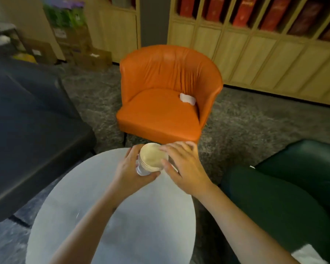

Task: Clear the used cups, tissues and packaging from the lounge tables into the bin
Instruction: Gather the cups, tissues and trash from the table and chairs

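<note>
— Head camera: where's the stack of paper cups (151, 159)?
— Tilted, above the far edge of the table (122, 225). Left hand (128, 168) wraps its side, carrying it. Right hand (183, 168) lies over the rim, fingers nearly straight, likely seating a cup. Pinching? Can't tell.
— Why nested?
— One trip to the bin, I'd guess. A tissue (187, 99) lies on the orange armchair (160, 115).

The left hand (130, 168) grips a stack of paper cups (151, 159) over the white tabletop (141, 225), while the right hand (183, 168) sets fingers (171, 149) and thumb round its rim. Beyond the fingers stands an orange chair (160, 115), a crumpled tissue (187, 99) on its seat.
</note>
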